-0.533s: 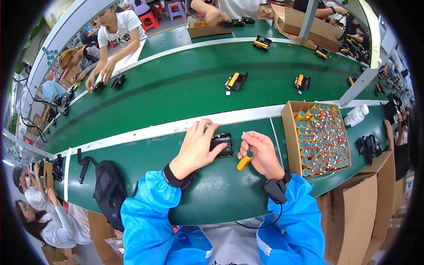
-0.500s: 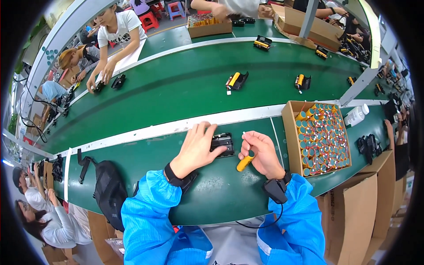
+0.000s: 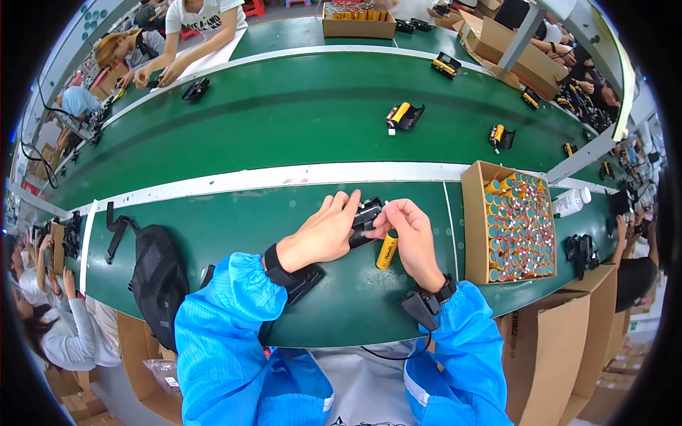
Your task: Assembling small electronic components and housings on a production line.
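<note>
My left hand (image 3: 320, 231) lies over a black plastic case (image 3: 368, 211), gripping its left side; the thumb is mostly hidden. The case sits tilted on the green bench, its hollow side showing. At the case's right edge, my right hand (image 3: 413, 241) is closed, with thumb and forefinger pinching a small white connector (image 3: 386, 204). A yellow cylindrical battery (image 3: 387, 250) hangs below those fingers, held in the same hand. Beneath my left wrist lies another black plastic part (image 3: 304, 282), partly covered by the sleeve.
A cardboard box (image 3: 474, 234) of upright yellow batteries with red wires stands right. Beside it are a white bottle (image 3: 570, 202) and black cases (image 3: 581, 254). A black bag (image 3: 160, 273) lies left. Beyond the white rail (image 3: 284, 175), opened cases with batteries (image 3: 405, 116) rest on green surface. Co-workers sit around.
The case has turned and tilted under my left hand. My right hand has moved left to the case with the connector, and the battery now hangs more upright. The whole view has shifted slightly.
</note>
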A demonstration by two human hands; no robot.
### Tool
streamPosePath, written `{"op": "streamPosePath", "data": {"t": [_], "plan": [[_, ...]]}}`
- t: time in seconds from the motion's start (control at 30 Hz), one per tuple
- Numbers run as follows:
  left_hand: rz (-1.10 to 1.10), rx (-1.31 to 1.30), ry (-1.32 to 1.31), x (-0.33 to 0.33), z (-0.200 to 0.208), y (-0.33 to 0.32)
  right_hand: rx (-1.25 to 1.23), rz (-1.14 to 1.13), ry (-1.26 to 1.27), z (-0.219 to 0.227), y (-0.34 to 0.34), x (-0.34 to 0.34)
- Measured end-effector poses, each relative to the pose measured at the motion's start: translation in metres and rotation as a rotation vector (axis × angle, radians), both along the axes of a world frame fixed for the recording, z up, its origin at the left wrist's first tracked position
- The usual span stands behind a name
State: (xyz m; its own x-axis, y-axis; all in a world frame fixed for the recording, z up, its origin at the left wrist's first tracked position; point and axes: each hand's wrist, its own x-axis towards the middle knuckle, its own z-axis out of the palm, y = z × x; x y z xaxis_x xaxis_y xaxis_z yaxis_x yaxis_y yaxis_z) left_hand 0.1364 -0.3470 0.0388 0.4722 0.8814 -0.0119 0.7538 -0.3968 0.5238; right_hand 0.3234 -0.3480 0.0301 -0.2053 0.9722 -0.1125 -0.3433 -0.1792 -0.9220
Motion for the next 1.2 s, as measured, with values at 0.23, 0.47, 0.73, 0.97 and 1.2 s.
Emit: {"op": "streamPosePath", "data": {"t": [0.23,0.47,0.73,0.97,1.2], "plan": [[-0.036,0.079,-0.085,0.004,-0.007,0.002,0.56,-0.204,-0.727,-0.002,0.003,-0.003],[0.036,0.232,-0.102,0.012,-0.017,0.003,0.422,-0.108,-0.962,-0.026,0.02,-0.005],[0.048,0.323,-0.07,0.017,-0.023,0.003,0.359,-0.068,-0.938,-0.024,0.023,-0.008],[0.044,0.337,-0.059,0.019,-0.023,0.002,0.279,-0.014,-0.867,-0.023,0.027,-0.003],[0.033,0.343,-0.032,0.016,-0.023,0.002,0.295,-0.025,-0.994,-0.013,0.023,-0.011]]}}
